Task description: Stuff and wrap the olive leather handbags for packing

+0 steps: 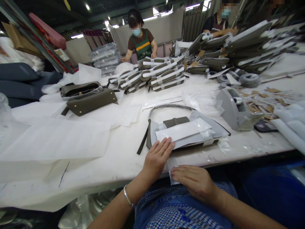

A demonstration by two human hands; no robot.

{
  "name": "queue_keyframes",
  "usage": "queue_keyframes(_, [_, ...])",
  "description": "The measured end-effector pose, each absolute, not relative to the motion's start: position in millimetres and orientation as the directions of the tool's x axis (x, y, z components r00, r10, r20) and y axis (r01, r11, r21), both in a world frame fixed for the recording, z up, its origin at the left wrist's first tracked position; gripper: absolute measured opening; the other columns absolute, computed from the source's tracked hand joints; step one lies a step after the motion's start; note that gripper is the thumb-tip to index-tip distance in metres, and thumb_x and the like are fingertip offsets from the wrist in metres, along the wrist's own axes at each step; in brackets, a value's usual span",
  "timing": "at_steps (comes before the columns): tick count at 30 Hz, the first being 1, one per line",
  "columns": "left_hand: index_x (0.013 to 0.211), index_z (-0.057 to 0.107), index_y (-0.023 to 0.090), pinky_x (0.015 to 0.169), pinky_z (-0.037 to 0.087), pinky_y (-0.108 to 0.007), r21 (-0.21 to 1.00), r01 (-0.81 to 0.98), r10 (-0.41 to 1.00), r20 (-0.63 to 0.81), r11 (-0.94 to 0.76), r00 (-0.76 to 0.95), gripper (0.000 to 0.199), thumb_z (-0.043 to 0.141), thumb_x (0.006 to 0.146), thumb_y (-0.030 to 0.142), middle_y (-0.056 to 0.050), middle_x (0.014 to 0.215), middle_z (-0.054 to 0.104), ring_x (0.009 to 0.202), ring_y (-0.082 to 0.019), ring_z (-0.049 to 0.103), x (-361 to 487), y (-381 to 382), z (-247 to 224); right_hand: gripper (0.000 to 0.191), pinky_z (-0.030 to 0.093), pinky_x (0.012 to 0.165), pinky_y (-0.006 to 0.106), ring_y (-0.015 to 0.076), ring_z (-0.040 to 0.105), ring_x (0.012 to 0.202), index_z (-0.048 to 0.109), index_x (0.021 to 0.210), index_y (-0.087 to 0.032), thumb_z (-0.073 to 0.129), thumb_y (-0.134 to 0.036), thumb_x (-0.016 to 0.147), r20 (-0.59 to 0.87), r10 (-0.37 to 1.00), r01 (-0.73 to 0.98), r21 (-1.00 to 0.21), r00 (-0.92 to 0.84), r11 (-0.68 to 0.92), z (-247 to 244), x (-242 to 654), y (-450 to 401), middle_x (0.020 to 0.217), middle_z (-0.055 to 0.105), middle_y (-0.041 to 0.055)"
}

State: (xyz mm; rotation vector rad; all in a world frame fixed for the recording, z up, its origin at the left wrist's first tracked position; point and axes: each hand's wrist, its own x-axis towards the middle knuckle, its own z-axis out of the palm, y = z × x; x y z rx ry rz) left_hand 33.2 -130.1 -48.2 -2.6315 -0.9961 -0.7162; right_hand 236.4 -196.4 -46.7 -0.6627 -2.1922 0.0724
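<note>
1. On the white table [126, 140], right at the near edge: an olive handbag [176, 121], lying on its side, partly covered by a pale translucent wrap [212, 122], with a flat white packet [186, 128] on top; contents hidden.
2. With the left hand [157, 157], touches the packet's near left corner, fingers straight and side by side.
3. With the right hand [197, 181], reaches a clear plastic strip [172, 163] at the table edge, fingers together — whether clamped on it or merely touching, cannot tell.
4. Farther left, an open-mouthed olive bag [92, 85], dark inside, with a gold-toned fitting; just before it, a smooth olive panel [95, 100] with small round studs.
5. Toward the back, a stack in glossy clear wrappers [106, 55]; beside it, piled olive bags [164, 73] with padded white rolls.
6. Around the handbag: a curved, plastic-wrapped strap [171, 106]; to the right, an angular grey tape dispenser [230, 109], coiled grey bands [249, 79], and loose brown tags [269, 98] — flat and jumbled.
7. To the left, thin, matte white sheets [57, 136], overlapping; across the table, a masked person in a green apron [143, 47].
</note>
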Motion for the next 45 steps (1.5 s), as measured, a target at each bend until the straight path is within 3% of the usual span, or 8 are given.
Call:
queue_keyframes(7, [0.146,0.043,0.019,0.112,0.044,-0.042,-0.028,0.687,0.579,0.513,-0.726,0.633,0.054,0.049,0.093,0.008,-0.012,0.154,0.04,0.141,-0.025,0.04,34.7,-133.4,-48.5,0.025,0.059,0.092,0.034,0.0161,0.073,0.095,0.071,0.107,-0.017,0.053,-0.009,0.092,0.712,0.449,0.494,-0.164,-0.539,0.854,-12.7,241.7,-176.1,0.101,0.077,0.0062])
queue_keyframes(11, [0.142,0.049,0.024,0.107,0.048,-0.043,0.055,0.722,0.63,0.538,-0.69,0.561,0.052,0.058,0.092,0.012,-0.013,0.139,0.054,0.127,-0.027,0.053,36.8,-136.2,-50.8,0.026,0.059,0.092,0.034,0.0156,0.072,0.095,0.07,0.107,-0.018,0.052,-0.008,0.091,0.703,0.45,0.528,-0.123,-0.551,0.84,-4.9,244.6,-168.5,0.101,0.077,0.0053])
queue_keyframes(16, [0.137,0.053,0.02,0.109,0.048,-0.041,0.104,0.675,0.589,0.596,-0.731,0.546,0.042,0.052,0.096,0.013,-0.01,0.131,0.062,0.123,-0.023,0.056,34.7,-136.4,-54.0,0.027,0.058,0.089,0.029,0.0129,0.073,0.085,0.069,0.103,-0.019,0.053,-0.003,0.089,0.718,0.448,0.569,-0.089,-0.532,0.818,6.5,243.2,-159.2,0.096,0.078,0.0025])
queue_keyframes(22, [0.13,0.055,0.01,0.113,0.044,-0.037,0.171,0.607,0.557,0.637,-0.776,0.532,0.032,0.046,0.099,0.011,-0.009,0.132,0.064,0.128,-0.019,0.054,31.6,-137.5,-56.1,0.026,0.056,0.089,0.026,0.0115,0.072,0.083,0.07,0.102,-0.021,0.057,-0.004,0.088,0.701,0.48,0.597,-0.097,-0.527,0.797,12.4,243.4,-153.0,0.094,0.077,-0.0004])
queue_keyframes(26, [0.123,0.06,0.012,0.112,0.046,-0.038,0.171,0.606,0.554,0.645,-0.777,0.527,0.027,0.047,0.099,0.013,-0.008,0.132,0.064,0.127,-0.02,0.055,30.9,-138.7,-51.8,0.024,0.055,0.088,0.027,0.0118,0.072,0.083,0.069,0.102,-0.02,0.058,-0.004,0.088,0.683,0.491,0.596,-0.1,-0.541,0.796,15.8,244.5,-153.5,0.095,0.077,-0.0004])
queue_keyframes(36, [0.128,0.058,0.014,0.11,0.048,-0.04,0.149,0.629,0.573,0.604,-0.763,0.553,0.033,0.042,0.1,0.012,-0.01,0.136,0.06,0.129,-0.022,0.053,25.5,-142.4,-49.5,0.016,0.053,0.082,0.028,0.0131,0.071,0.076,0.069,0.095,-0.02,0.059,-0.008,0.091,0.658,0.562,0.632,-0.164,-0.502,0.758,29.0,237.7,-137.8,0.085,0.076,-0.0011])
queue_keyframes(45, [0.116,0.062,0.01,0.105,0.053,-0.04,0.188,0.6,0.553,0.657,-0.778,0.512,0.025,0.048,0.097,0.007,-0.011,0.112,0.069,0.118,-0.023,0.061,27.8,-139.9,-46.6,0.009,0.042,0.078,0.032,0.0178,0.067,0.08,0.07,0.084,-0.022,0.064,-0.019,0.091,0.419,0.745,0.736,-0.224,-0.519,0.639,27.8,224.9,-96.6,0.082,0.073,-0.001])
